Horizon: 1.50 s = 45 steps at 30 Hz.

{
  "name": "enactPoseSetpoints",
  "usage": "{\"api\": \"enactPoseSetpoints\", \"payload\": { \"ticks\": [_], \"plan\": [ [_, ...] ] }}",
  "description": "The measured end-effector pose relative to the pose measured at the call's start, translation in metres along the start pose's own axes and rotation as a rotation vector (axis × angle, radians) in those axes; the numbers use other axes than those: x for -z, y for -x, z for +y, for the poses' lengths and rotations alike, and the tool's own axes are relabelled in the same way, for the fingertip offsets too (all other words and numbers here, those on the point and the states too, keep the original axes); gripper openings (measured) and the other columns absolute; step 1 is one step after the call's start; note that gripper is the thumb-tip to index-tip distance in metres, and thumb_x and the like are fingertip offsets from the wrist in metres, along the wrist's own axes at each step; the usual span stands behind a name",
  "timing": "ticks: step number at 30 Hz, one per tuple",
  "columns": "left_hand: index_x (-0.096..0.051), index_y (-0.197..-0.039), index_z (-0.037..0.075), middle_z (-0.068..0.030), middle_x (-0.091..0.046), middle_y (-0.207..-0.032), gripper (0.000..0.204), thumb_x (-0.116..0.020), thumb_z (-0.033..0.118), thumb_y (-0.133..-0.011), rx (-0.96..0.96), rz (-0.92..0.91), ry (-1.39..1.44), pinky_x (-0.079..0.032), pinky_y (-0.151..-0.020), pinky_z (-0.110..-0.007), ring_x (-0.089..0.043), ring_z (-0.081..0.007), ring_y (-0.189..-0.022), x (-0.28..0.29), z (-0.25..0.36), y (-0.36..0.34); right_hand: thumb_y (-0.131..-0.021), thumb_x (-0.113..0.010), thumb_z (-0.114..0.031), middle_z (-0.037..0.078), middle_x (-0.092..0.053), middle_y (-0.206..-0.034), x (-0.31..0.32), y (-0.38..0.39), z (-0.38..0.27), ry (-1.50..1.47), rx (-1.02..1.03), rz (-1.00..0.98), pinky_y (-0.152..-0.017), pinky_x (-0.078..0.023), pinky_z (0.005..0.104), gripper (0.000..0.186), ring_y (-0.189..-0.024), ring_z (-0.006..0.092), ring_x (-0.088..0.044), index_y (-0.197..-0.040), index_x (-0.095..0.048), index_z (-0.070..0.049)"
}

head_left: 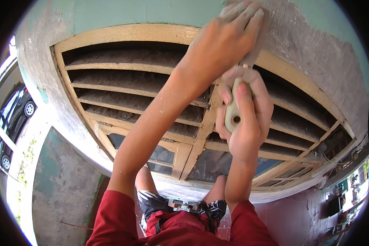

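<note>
My right hand (248,108) is closed round the cream handle (233,108) of a flat-bladed scraper, its thumb along the handle and a round hole showing at the butt. The scraper's long grey blade (258,51) points up against the wall (289,30), just above the wooden vent frame. Higher up, my left hand (229,35) bears on the blade, fingers bent over it near its upper end. The wall there is bare grey and scuffed, with green paint (131,12) on the part to the left. The blade's tip is partly hidden by my left fingers.
Dusty louvre slats (123,88) fill the cream wooden frame (123,33) behind my arms. Glass window panes (209,166) sit below them. A stained grey-green panel (63,176) stands at lower left. A dark car (16,112) is parked outside at far left.
</note>
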<state>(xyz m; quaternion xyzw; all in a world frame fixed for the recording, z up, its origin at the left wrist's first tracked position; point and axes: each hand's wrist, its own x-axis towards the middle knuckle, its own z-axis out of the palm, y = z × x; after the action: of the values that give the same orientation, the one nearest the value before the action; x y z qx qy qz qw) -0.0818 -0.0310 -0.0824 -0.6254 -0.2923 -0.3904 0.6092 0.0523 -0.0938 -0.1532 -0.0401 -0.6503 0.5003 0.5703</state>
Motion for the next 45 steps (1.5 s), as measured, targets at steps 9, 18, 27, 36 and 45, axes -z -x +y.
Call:
{"api": "enactPoseSetpoints", "payload": {
  "ticks": [9,18,27,36,45],
  "plan": [
    [-0.061,-0.119,-0.007,-0.0187,-0.064,-0.127,0.045,-0.063,0.007,-0.077,0.073,0.155,0.017,-0.053,-0.100,-0.036,-0.062,-0.0303,-0.120,-0.012,0.001,0.005,-0.105,-0.041,-0.018,0.005,-0.048,-0.081,-0.004,-0.006,0.009,0.018,0.062,0.002,-0.035,-0.020,0.0186,0.025,-0.041,0.0030,-0.030,-0.110,-0.057,0.000],
    [-0.060,-0.121,-0.008,-0.0184,-0.063,-0.129,0.046,-0.063,0.006,-0.077,0.059,0.078,0.094,-0.053,-0.100,-0.035,-0.061,-0.0292,-0.121,-0.007,0.001,0.009,-0.106,-0.040,-0.020,0.006,-0.048,-0.081,-0.003,-0.004,0.013,0.037,0.076,-0.036,-0.034,-0.020,0.0197,0.026,-0.039,0.0038,-0.030,-0.110,-0.056,0.000],
    [-0.059,-0.122,-0.009,-0.0209,-0.062,-0.130,0.046,-0.062,0.007,-0.079,0.076,0.101,0.075,-0.053,-0.099,-0.034,-0.061,-0.0307,-0.122,-0.007,0.006,0.008,-0.105,-0.042,-0.020,0.006,-0.048,-0.081,-0.002,0.003,0.009,0.070,0.061,-0.010,-0.034,-0.020,0.0180,0.025,-0.042,0.0016,-0.028,-0.110,-0.056,0.000],
    [-0.060,-0.119,-0.008,-0.0193,-0.064,-0.126,0.043,-0.062,0.007,-0.079,0.088,0.120,0.092,-0.053,-0.098,-0.034,-0.062,-0.0313,-0.120,-0.008,0.008,0.011,-0.104,-0.041,-0.019,0.006,-0.049,-0.080,0.001,0.003,0.011,0.085,0.056,-0.036,-0.034,-0.020,0.0189,0.025,-0.040,0.0030,-0.029,-0.110,-0.056,-0.001],
    [-0.060,-0.120,-0.007,-0.0171,-0.064,-0.126,0.042,-0.062,0.006,-0.079,0.090,0.217,0.021,-0.058,-0.090,-0.034,-0.063,-0.0292,-0.119,-0.015,0.003,0.007,-0.105,-0.041,-0.018,0.006,-0.049,-0.080,0.000,-0.005,0.012,0.060,0.072,-0.050,-0.034,-0.019,0.0199,0.025,-0.039,0.0032,-0.031,-0.112,-0.057,0.000]
  ]
}}
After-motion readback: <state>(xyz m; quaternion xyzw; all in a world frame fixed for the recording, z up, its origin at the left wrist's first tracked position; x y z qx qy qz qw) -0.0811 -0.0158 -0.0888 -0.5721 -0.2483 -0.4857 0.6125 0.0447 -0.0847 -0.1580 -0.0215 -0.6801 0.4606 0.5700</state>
